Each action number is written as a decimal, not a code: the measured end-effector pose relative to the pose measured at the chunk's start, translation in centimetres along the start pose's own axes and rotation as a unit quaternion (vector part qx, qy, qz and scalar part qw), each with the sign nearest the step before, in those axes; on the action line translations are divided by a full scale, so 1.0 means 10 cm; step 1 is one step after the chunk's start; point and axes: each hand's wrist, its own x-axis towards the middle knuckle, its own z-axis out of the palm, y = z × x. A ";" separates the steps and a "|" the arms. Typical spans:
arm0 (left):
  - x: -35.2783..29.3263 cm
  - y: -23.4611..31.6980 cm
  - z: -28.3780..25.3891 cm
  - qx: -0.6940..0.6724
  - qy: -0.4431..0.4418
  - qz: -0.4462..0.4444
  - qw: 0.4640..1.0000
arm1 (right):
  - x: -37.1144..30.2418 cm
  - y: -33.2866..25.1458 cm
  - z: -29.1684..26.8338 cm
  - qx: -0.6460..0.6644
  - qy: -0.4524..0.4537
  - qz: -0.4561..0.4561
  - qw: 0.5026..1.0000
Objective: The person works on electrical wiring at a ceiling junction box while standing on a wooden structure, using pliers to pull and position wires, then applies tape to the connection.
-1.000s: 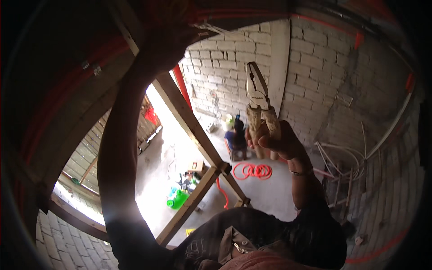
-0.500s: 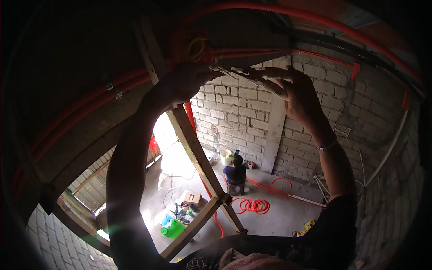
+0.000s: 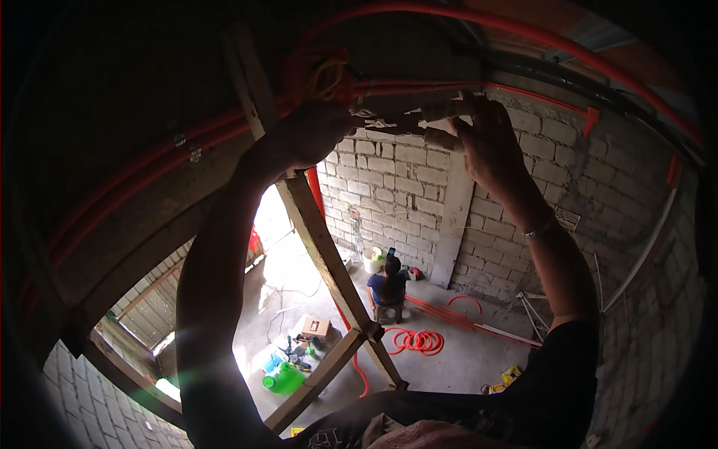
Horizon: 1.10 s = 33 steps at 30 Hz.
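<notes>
My left hand (image 3: 310, 135) is raised to the dark ceiling, its fingers closed on wires below a bundle of yellow wires (image 3: 327, 75) that comes out by the red conduit (image 3: 419, 86). My right hand (image 3: 490, 146) is up beside it and grips the pale handles of a pair of pliers (image 3: 407, 120). The pliers lie level, with their jaws pointing left and meeting the wires at my left fingers. The exact grip of the jaws is lost in shadow.
A slanted wooden beam (image 3: 321, 239) crosses below my hands. Far below, a person (image 3: 387, 288) sits on the concrete floor near a coil of red conduit (image 3: 415, 340), a cardboard box (image 3: 315, 327) and a green container (image 3: 284, 378). Grey block walls (image 3: 404, 179) surround the room.
My right hand has lifted the pliers from chest height up to the ceiling and turned them level toward my left hand. The view has tilted upward.
</notes>
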 end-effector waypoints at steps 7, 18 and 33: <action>0.05 -0.11 0.01 0.045 0.010 0.082 0.996 | 0.04 -0.03 -0.03 -0.020 0.003 0.006 1.000; 0.04 -0.12 -0.03 -0.059 -0.016 -0.004 0.998 | 0.11 -0.04 0.01 -0.022 0.036 -0.018 0.999; 0.09 -0.12 0.04 -0.124 0.004 -0.021 0.992 | 0.09 -0.01 0.01 -0.066 0.040 -0.019 0.997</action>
